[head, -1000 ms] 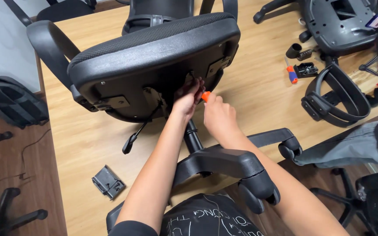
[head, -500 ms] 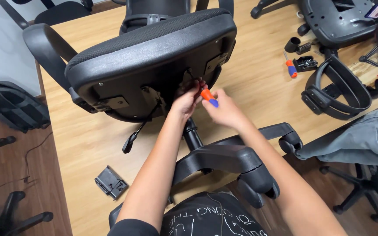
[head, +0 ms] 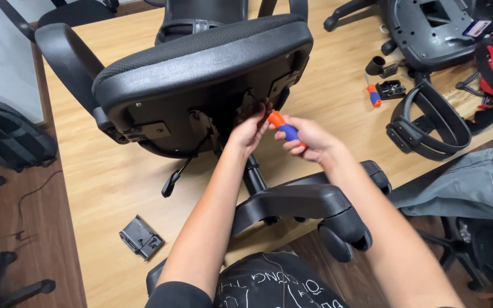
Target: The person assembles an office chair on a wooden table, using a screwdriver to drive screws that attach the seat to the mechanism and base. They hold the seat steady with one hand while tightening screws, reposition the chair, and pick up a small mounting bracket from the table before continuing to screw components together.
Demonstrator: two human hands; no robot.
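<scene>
**Hands at the underside of a tipped office chair**

Nearest, the chair base (head: pixel 309 202) overhangs the table's near edge. The left hand (head: pixel 249 130) curls narrow against the seat underside (head: pixel 201 120); the right hand (head: pixel 309 137) grips an orange-and-blue screwdriver (head: pixel 281 125) (tip hidden). A small black bracket (head: pixel 141 236) lies near-left. Farther right: a loose armrest (head: pixel 429 122), a second screwdriver (head: pixel 372 94).

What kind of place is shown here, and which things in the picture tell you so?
Probably a workshop where office chairs are assembled or repaired. A black office chair lies tipped on a wooden worktable, the right hand holds an orange-and-blue screwdriver, and a loose armrest lies nearby.
</scene>
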